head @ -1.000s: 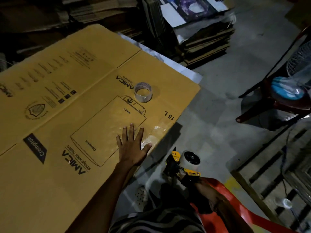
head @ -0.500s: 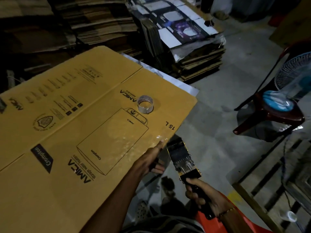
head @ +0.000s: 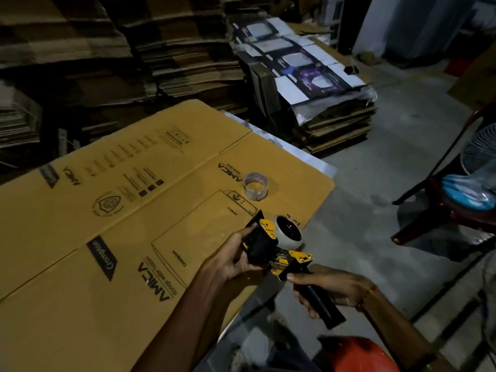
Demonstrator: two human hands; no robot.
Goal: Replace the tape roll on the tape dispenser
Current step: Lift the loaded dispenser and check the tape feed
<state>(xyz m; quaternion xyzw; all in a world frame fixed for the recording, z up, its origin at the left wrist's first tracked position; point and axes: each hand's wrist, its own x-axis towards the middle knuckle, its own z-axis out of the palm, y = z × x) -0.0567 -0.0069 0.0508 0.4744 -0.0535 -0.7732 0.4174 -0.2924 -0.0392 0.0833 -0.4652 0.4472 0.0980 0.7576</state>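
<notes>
Right hand [head: 331, 289] clamps the black-and-yellow tape dispenser's [head: 279, 251] handle, left hand [head: 236, 260] grips its head; white roll [head: 288, 233] seems mounted, so threading probably comes next

I see a tape dispenser [head: 271, 247] of matt black plastic with yellow painted metal plates, a glossy clear tape roll [head: 255, 186], and a matt brown cardboard sheet [head: 112, 237], smooth-faced.

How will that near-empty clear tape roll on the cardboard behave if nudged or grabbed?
The tape roll looks like a thin see-through ring with little tape left, so probably very light and easy to squash. It lies flat on the cardboard sheet, open end up, so a nudge would likely slide it rather than roll it.
</notes>
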